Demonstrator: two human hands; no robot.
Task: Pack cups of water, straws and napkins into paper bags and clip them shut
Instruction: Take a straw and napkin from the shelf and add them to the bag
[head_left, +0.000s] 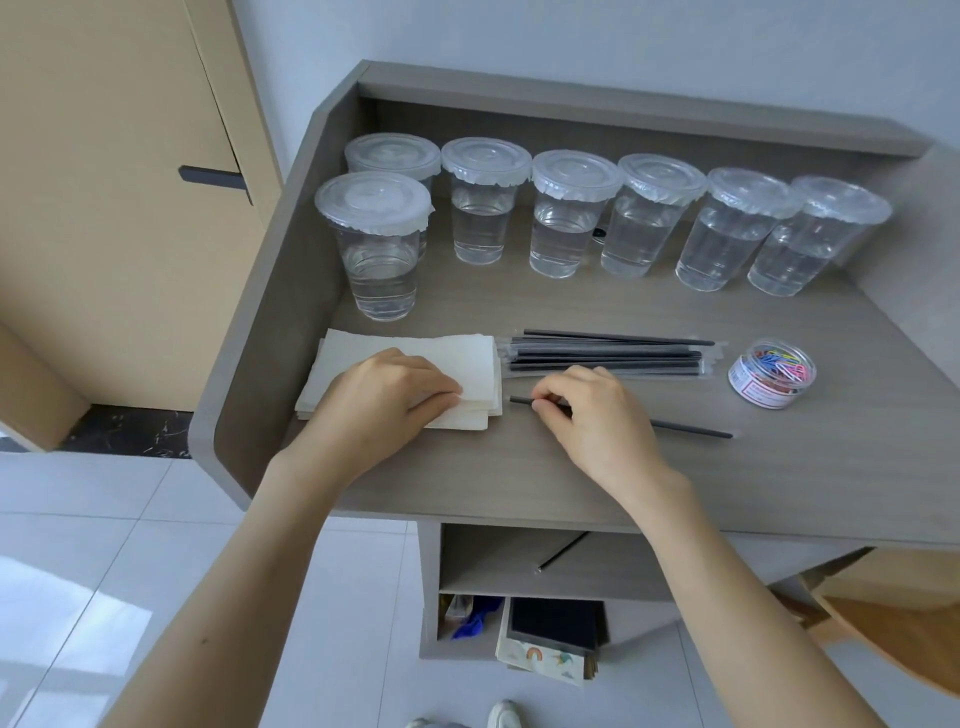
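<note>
we're pinching napkin stack (415, 353) edge with left hand (384, 400), right hand (597, 415) gripping loose straw (691, 428) at stack's 3 o'clock, straw bundle (602, 356) lying at its 12, water cups (384, 249) standing beyond

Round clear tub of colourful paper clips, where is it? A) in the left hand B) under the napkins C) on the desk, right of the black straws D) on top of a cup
C: the round clear plastic tub of colourful paper clips stands on the grey desk, right of the bundle of black straws.
</note>
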